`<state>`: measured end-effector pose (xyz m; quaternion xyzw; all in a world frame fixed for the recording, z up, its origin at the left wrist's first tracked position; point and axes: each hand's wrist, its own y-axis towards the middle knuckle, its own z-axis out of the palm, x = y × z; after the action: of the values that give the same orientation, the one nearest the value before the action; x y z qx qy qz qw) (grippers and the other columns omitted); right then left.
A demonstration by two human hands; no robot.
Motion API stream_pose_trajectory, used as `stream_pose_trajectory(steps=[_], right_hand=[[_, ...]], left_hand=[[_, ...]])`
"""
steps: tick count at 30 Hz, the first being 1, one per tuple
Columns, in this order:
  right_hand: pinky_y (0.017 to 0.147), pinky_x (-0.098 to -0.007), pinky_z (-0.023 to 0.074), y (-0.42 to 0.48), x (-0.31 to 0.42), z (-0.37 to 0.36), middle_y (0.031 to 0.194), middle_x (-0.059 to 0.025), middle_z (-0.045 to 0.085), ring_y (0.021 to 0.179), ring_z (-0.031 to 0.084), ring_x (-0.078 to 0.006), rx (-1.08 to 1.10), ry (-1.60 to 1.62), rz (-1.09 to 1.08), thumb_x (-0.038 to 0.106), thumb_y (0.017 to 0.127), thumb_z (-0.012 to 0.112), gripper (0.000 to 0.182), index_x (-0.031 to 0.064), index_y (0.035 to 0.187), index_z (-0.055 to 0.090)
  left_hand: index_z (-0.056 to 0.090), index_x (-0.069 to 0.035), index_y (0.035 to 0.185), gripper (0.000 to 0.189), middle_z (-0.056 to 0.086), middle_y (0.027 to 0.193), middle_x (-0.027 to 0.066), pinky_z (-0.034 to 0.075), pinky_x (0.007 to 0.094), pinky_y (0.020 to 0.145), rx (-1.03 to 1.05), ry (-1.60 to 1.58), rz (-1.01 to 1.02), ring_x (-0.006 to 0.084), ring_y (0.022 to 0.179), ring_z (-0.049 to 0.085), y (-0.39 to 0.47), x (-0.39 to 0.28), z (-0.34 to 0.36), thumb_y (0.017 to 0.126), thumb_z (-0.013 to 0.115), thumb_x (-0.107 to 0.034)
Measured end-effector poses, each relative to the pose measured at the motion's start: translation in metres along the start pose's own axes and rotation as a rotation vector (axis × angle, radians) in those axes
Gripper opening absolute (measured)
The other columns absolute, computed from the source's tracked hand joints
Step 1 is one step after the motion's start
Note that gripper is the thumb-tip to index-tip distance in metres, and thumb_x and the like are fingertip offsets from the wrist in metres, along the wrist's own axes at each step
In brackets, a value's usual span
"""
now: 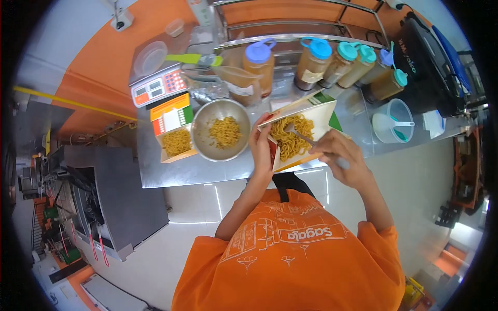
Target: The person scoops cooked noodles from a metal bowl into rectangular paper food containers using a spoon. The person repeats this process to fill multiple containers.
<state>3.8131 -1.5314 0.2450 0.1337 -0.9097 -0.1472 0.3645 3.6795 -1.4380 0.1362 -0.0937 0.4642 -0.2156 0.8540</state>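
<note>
My left hand [263,147] grips the left side of an open cardboard food box [323,112], which is tilted over the table's front edge. Yellow noodles [291,144] lie inside it. A metal fork [300,135] is held in my right hand [342,157], its head resting in the noodles. Left of the box stands a stainless steel bowl [200,142] with a smaller heap of noodles [225,132] in it. Beside the bowl sits a second open cardboard box [171,116], also with noodles [177,142] inside.
A digital scale [157,88] stands at the back left of the steel table [167,177]. Sauce bottles with blue and teal lids, one a purple-lidded bottle [258,66], line the back. A clear plastic jug [393,120] and a black case [424,66] are at the right.
</note>
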Motion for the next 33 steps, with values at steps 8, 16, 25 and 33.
stream_pose_trajectory(steps=[8, 16, 25, 33], right_hand=[[0.043, -0.0295, 0.0409, -0.075, -0.048, -0.04, 0.075, -0.0087, 0.05, 0.058, 0.052, -0.0236, -0.07, -0.15, 0.087, 0.005, 0.067, 0.061, 0.02, 0.0034, 0.083, 0.049], [0.048, -0.0296, 0.0433, -0.098, -0.094, -0.044, 0.078, -0.0084, 0.052, 0.062, 0.055, -0.0235, -0.108, -0.04, 0.201, 0.003, 0.067, 0.061, 0.02, 0.0038, 0.084, 0.048], [0.048, -0.0307, 0.0431, -0.098, -0.137, -0.034, 0.078, -0.0096, 0.052, 0.06, 0.055, -0.023, -0.214, -0.028, 0.196, 0.002, 0.069, 0.059, 0.016, 0.0029, 0.082, 0.049], [0.052, -0.0322, 0.0436, -0.085, -0.18, -0.007, 0.071, -0.011, 0.052, 0.062, 0.055, -0.025, -0.196, -0.006, 0.26, 0.004, 0.075, 0.055, 0.008, -0.0007, 0.079, 0.05]], left_hand=[[0.05, 0.002, 0.106, 0.029, 0.052, 0.1, 0.0087, 0.038, 0.0245, 0.081, 0.033, -0.089, -0.198, 0.0151, 0.091, 0.049, 0.033, 0.113, 0.047, 0.079, 0.047, -0.009], [0.048, 0.0, 0.11, 0.032, 0.052, 0.1, 0.0098, 0.038, 0.0247, 0.081, 0.054, 0.121, 0.07, 0.0157, 0.093, 0.049, 0.066, 0.175, 0.057, 0.079, 0.047, -0.005], [0.044, -0.014, 0.121, 0.044, 0.046, 0.096, 0.0094, 0.039, 0.026, 0.079, 0.014, 0.522, 0.236, 0.0171, 0.087, 0.048, 0.1, 0.201, 0.044, 0.079, 0.048, -0.003], [0.043, -0.016, 0.12, 0.048, 0.048, 0.096, 0.0179, 0.04, 0.0338, 0.076, 0.07, 0.957, 0.418, 0.0284, 0.087, 0.049, 0.09, 0.182, 0.044, 0.075, 0.045, 0.001]])
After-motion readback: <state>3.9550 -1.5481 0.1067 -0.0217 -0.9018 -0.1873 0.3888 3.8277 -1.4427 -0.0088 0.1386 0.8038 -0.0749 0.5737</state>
